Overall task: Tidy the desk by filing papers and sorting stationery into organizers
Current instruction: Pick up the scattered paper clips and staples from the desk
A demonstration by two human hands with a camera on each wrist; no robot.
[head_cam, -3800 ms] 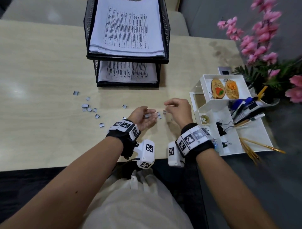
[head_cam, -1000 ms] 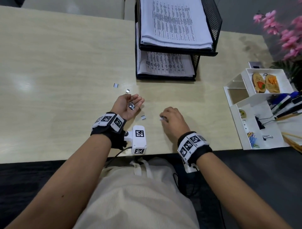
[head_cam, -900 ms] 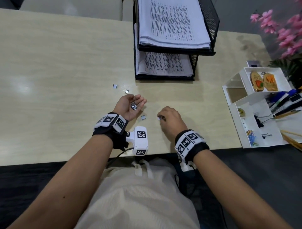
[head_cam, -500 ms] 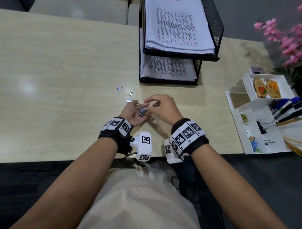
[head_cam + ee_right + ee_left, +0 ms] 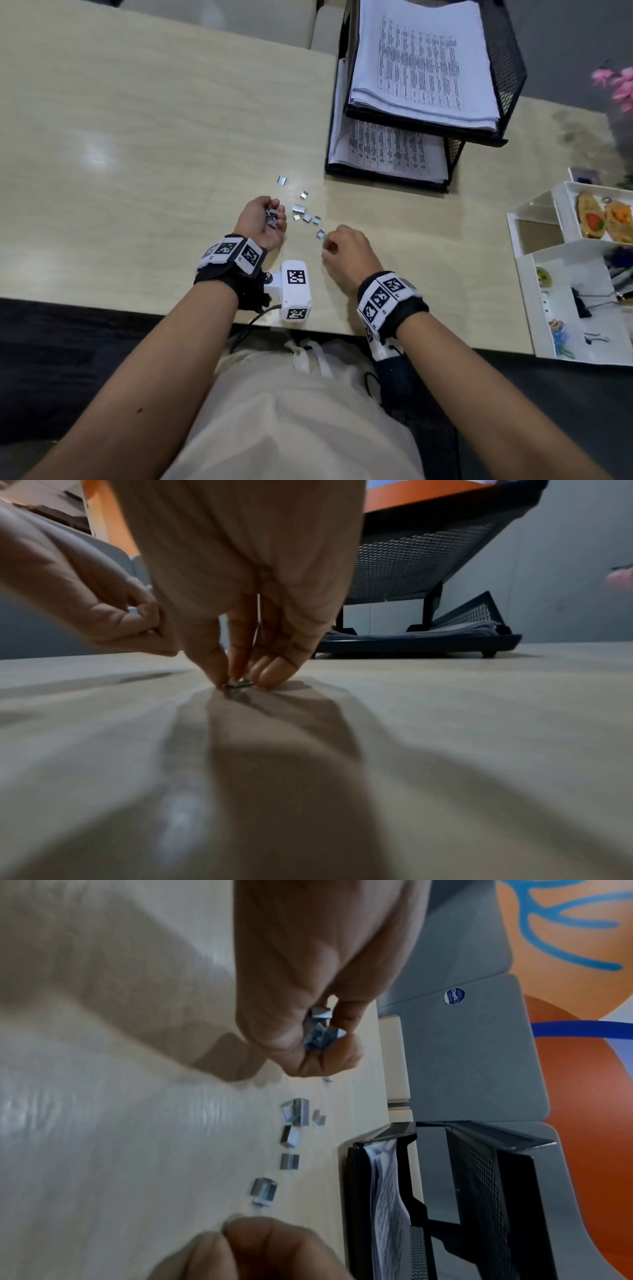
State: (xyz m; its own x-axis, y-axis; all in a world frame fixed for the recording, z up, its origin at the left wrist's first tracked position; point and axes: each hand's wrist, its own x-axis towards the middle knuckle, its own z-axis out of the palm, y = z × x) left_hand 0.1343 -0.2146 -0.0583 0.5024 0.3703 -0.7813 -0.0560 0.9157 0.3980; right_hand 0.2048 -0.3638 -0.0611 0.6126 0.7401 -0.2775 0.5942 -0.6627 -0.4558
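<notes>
Gathering staple strips off the surface

Left hand cups collected staple strips; right hand grip pinches one strip near loose strips.

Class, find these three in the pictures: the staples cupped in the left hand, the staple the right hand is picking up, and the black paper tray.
staples in left hand [image 5: 320, 1031], left wrist view, middle of the cluster.
staple under right hand [image 5: 238, 683], right wrist view, its top.
black paper tray [image 5: 513, 68], head view, upper mesh side wall.

Pale wood-grain surface catching a soft glare, grey upholstered seats beyond its far edge, orange wall with blue lines, dark floor
</notes>
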